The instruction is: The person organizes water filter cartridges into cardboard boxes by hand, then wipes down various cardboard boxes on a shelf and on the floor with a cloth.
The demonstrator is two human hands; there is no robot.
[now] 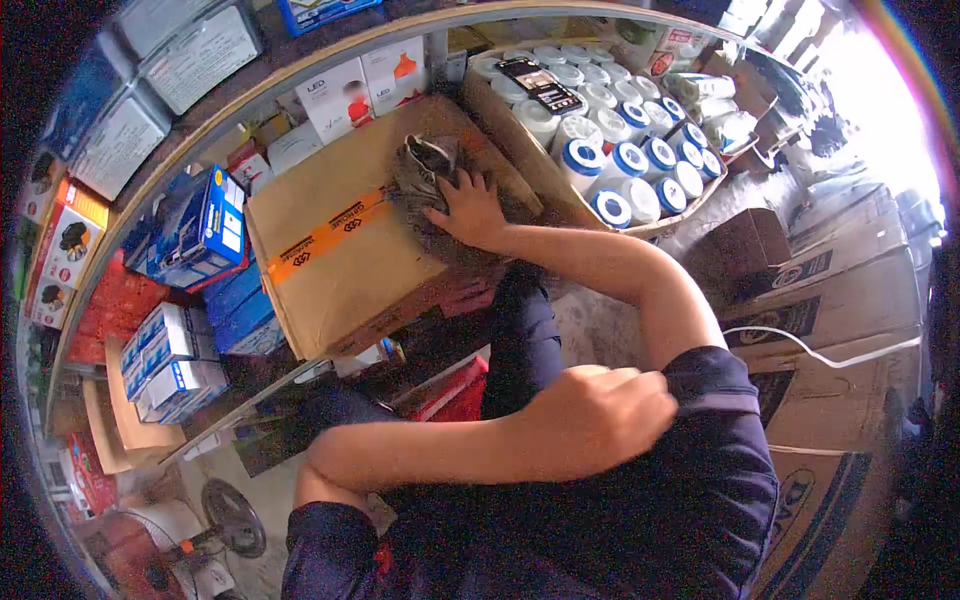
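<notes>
My right hand (468, 208) lies with its fingers spread on a crumpled dark grey cloth or bag (412, 190); I cannot tell which. This bundle rests on top of a brown cardboard box (350, 270) sealed with orange tape (325, 238). In front of my chest, my left hand (600, 420) is curled into a fist, slightly blurred, close to my right sleeve (712, 385). No object shows in that fist, and its palm faces away from view.
Right of the box, an open carton (560, 190) holds several white containers, some blue-rimmed, with a phone (541, 86) lying on them. Blue boxes (200, 235) fill the left shelf. A white cable (800, 347) crosses cartons at right; a fan (233, 517) stands lower left.
</notes>
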